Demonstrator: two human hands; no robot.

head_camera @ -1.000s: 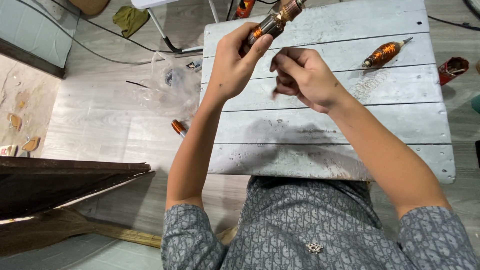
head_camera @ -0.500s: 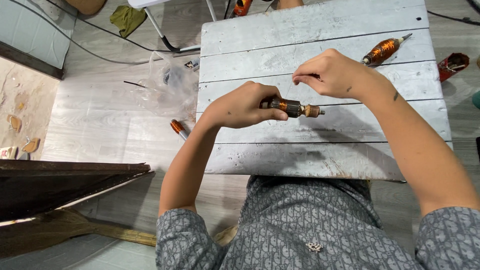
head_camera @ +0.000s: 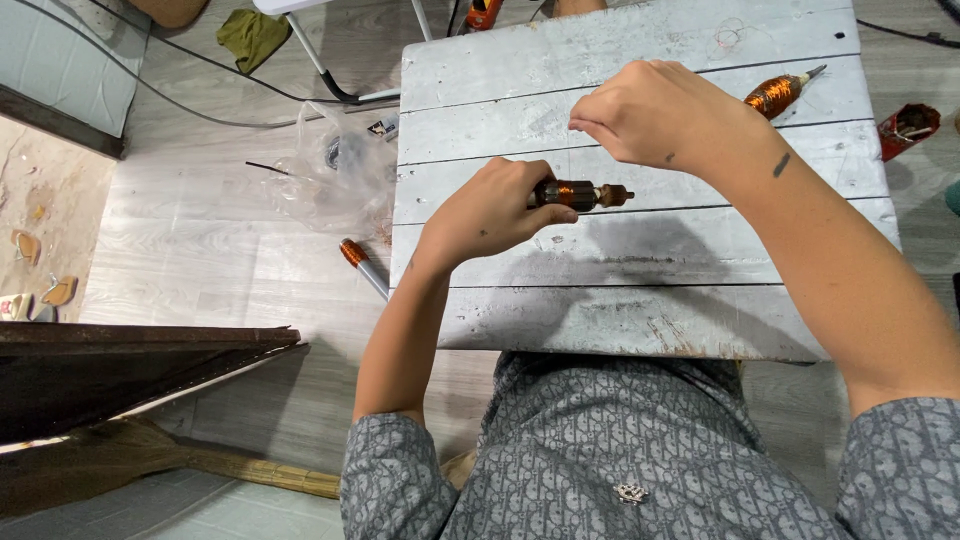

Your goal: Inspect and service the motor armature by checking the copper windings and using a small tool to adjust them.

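Note:
My left hand (head_camera: 495, 210) grips a small motor armature (head_camera: 583, 194) with copper windings, held level above the grey plank table (head_camera: 620, 300). Its shaft end points right. Just above and to the right of it, my right hand (head_camera: 660, 115) hovers with thumb and fingertips pinched together; whether a thin wire sits between them is too fine to tell. A second copper-wound armature (head_camera: 779, 93) lies on the table at the far right.
On the floor left of the table lie a clear plastic bag (head_camera: 335, 170), a copper-tipped rod (head_camera: 360, 265), cables and a green cloth (head_camera: 252, 35). A red cup-like object (head_camera: 908, 128) sits right of the table. A dark board (head_camera: 140, 375) and a broom are at lower left.
My left hand brought the armature down from the far table edge to the middle and turned it level. My right hand rose and shifted right, above the armature.

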